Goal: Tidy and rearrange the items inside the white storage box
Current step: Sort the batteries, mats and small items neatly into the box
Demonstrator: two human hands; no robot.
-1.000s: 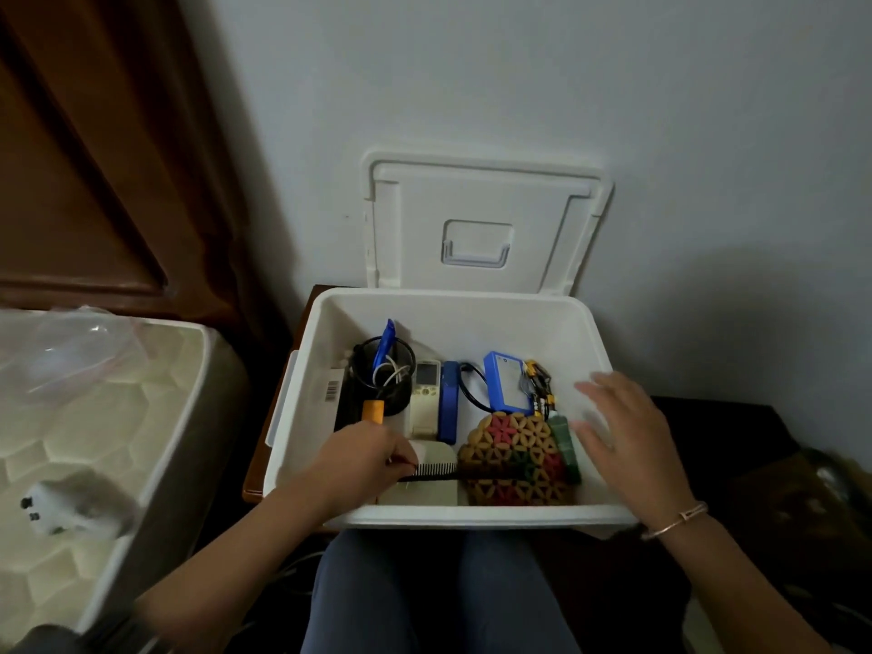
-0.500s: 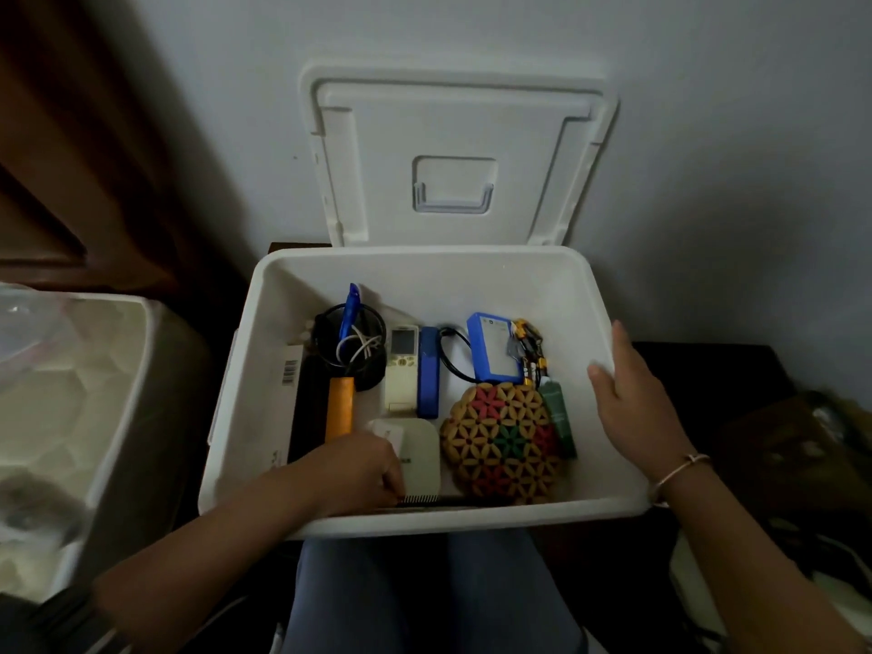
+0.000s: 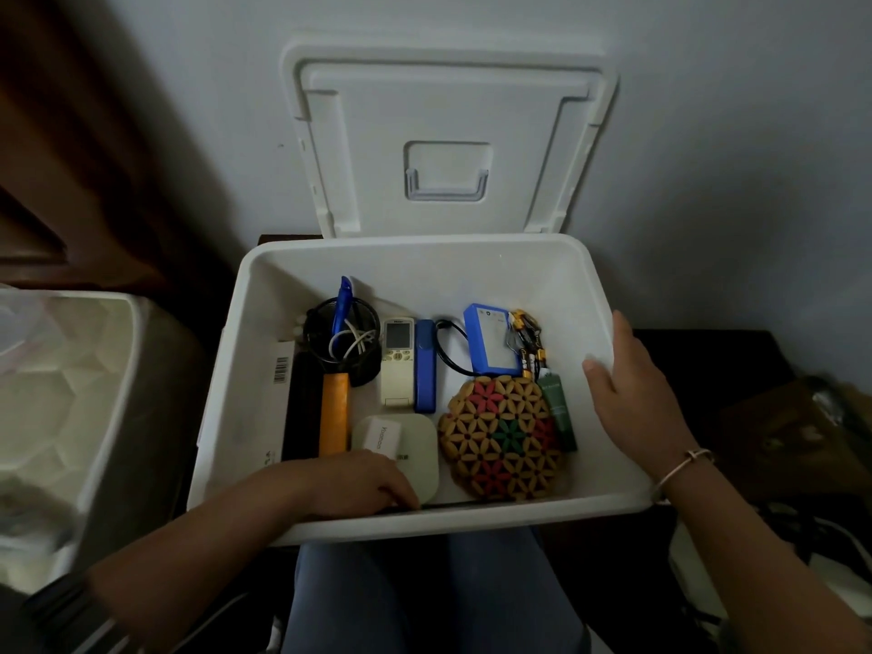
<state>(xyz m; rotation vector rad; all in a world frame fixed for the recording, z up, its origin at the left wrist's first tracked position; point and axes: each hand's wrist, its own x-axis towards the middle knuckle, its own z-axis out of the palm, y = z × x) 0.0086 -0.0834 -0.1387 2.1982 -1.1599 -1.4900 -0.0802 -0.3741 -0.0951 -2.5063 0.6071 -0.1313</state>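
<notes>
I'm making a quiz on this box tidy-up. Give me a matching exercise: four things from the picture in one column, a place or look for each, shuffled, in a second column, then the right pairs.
Things
1. remote control
2. beaded mat
3. tube
4. lid

Descriptions
A. dark green, lying along the mat's right edge
B. white, standing up behind the storage box
C. cream, with a small screen at its far end
D. flower pattern in tan, red and green

Pairs: 1-C, 2-D, 3-A, 4-B
</notes>
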